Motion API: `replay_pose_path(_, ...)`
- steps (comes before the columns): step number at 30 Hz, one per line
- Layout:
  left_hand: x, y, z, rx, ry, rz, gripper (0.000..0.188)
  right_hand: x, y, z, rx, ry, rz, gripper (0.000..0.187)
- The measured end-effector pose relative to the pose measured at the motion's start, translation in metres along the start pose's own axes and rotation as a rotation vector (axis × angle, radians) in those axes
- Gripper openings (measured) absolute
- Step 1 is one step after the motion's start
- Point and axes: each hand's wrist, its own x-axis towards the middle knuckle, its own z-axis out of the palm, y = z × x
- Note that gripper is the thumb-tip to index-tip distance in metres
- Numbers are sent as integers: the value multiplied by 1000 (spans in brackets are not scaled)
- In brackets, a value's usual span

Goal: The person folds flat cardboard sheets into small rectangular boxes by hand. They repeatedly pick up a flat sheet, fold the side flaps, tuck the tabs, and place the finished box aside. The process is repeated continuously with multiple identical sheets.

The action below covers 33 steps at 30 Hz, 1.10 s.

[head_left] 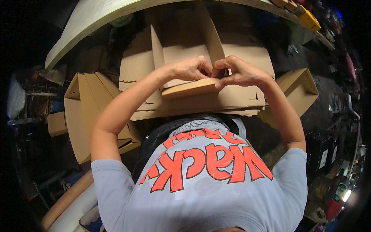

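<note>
A partly folded cardboard box [191,88] stands in front of me on a stack of flat cardboard sheets [232,96]. Its two side panels rise upright, and its narrow near wall is folded up. My left hand [193,69] is closed at the middle of that near wall, its fingers curled over the top edge; the fingertips are partly hidden. Close beside it, my right hand [240,72] grips the wall's right end, thumb on the outer face and bent fingers near the right side panel. The two hands almost meet.
Folded cardboard pieces stand on the left [89,104] and right [301,87] of the stack. A pale curved-looking board [87,25] crosses the far side, with a yellow object [308,18] at its right. Brown [69,199] and white [79,210] rolls lie at lower left.
</note>
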Motion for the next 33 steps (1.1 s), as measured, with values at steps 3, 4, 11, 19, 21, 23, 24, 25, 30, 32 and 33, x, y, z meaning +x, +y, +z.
replay_pose_path(3, -4, -5, 5, 10, 11, 36, 25, 6, -6, -4, -54, -80, 11, 28)
replay_pose_path(4, -3, -5, 6, 23, 11, 61, 24, 6, -8, -4, -91, -100, 14, 28)
replay_pose_path(11, -43, 46, 14, 581, 319, -55, 29, -2, -16, 3, -348, 9, -36, 19)
replay_pose_path(19, -108, 67, 69, 1221, 709, -7, 25, -15, -23, 55, -909, 480, -238, 13)
replay_pose_path(21, -101, 61, 76, 1228, 750, 39, 21, 0, -17, 84, -739, 693, -376, 18)
replay_pose_path(23, -96, 54, 81, 1279, 765, 90, 21, 11, -3, 101, -802, 890, -425, 21)
replay_pose_path(24, -95, 52, 82, 1278, 764, 126, 21, 15, 4, 106, -836, 1016, -489, 23)
replay_pose_path(25, -95, 49, 83, 1265, 763, 84, 21, 19, 11, 110, -842, 987, -459, 24)
replay_pose_path(30, -98, 42, 88, 1226, 786, 31, 21, 26, 23, 107, -899, 960, -460, 30)
replay_pose_path(32, -98, 42, 85, 1209, 793, 54, 23, 28, 19, 105, -895, 972, -468, 33)
replay_pose_path(33, -98, 42, 83, 1211, 794, 80, 24, 28, 18, 104, -902, 967, -474, 34)
